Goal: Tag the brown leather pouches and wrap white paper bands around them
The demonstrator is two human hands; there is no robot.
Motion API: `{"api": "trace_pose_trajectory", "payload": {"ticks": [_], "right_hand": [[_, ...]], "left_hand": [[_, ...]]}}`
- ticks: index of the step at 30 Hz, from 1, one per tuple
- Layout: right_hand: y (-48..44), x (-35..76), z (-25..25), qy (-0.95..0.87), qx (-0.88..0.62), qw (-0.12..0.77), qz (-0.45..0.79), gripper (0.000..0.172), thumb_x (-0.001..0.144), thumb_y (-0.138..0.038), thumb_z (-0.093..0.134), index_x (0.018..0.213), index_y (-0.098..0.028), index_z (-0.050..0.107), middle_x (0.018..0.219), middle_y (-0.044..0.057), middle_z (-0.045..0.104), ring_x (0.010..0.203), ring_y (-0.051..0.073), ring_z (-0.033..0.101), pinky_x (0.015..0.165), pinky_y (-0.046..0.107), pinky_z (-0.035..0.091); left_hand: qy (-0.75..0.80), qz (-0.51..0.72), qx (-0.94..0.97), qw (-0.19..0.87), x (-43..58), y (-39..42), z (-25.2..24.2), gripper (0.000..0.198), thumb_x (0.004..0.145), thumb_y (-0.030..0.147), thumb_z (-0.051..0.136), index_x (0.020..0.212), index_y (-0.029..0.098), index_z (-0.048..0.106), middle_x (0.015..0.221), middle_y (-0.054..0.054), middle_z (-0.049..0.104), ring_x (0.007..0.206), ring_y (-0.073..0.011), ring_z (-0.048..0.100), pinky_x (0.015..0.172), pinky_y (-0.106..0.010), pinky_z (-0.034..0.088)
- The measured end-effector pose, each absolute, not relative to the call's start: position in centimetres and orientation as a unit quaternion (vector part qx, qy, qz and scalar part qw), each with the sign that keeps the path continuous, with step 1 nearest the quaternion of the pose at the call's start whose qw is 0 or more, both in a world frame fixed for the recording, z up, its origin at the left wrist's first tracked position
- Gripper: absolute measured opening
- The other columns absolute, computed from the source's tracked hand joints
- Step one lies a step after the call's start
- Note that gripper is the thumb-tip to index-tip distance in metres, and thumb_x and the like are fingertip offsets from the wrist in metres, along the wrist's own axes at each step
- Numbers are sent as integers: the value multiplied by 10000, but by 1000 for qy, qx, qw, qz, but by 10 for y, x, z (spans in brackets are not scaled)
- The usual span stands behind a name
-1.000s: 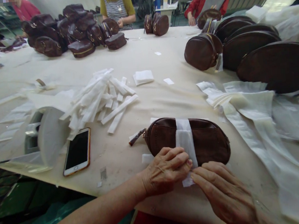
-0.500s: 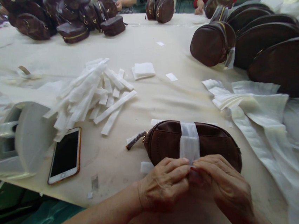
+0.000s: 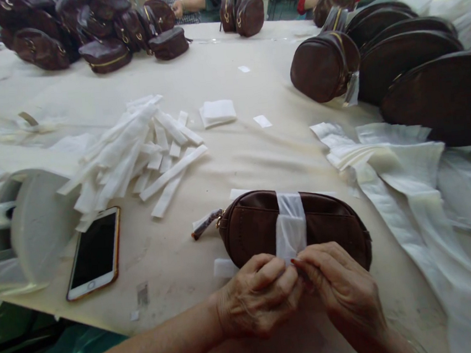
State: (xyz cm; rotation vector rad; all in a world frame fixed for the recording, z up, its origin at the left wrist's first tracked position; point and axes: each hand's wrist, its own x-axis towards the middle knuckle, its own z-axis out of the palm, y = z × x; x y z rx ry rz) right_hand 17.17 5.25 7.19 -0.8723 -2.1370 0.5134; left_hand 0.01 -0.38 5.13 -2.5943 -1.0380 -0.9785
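A dark brown oval leather bag (image 3: 249, 228) lies in front of me, with a white wrapping strip (image 3: 291, 232) around its middle. At its left end hangs a zipper pull (image 3: 207, 225) in clear wrap. My left hand (image 3: 259, 293) is closed, its fingertips pinching the strip's lower end at the bag's near edge. My right hand (image 3: 341, 283) meets it there, thumb and fingers pinched on the same end. A small reddish tip shows at the right fingers; I cannot tell what it is. The strip's very end is hidden by the fingers.
Loose white strips (image 3: 133, 153) are heaped left of centre, near a phone (image 3: 93, 254) and a tape dispenser (image 3: 40, 228). Long white sheets (image 3: 398, 183) lie right, below several large brown bags (image 3: 440, 101). More brown bags (image 3: 105, 55) and co-workers are across the table.
The view has shifted slightly, so things sit further left. The fingers of both hands have shifted a little at the strip's end; the bag stays in place.
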Motion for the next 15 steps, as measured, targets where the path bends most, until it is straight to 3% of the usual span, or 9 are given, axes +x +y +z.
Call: {"api": "trace_pose_trajectory", "payload": {"ticks": [8,15], "right_hand": [[49,171,67,-799,-435,345,230,179,868,-223,558,702,-202,622,751,10,526,639,104,556,559,185,489],[55,168,72,-781,-454,349,249,221,843,-234,575,626,-190,584,739,14,520,658,115,546,600,225,466]], "left_hand": [[-340,-308,-883,101,1,-5,49,237,909,79,429,1018,55,638,1100,-114,604,1156,-229,488,960,-346,474],[-349,-315,-876,110,2,-3,48,228,913,91,420,999,48,626,1065,-138,627,1111,-248,556,870,-332,500]]}}
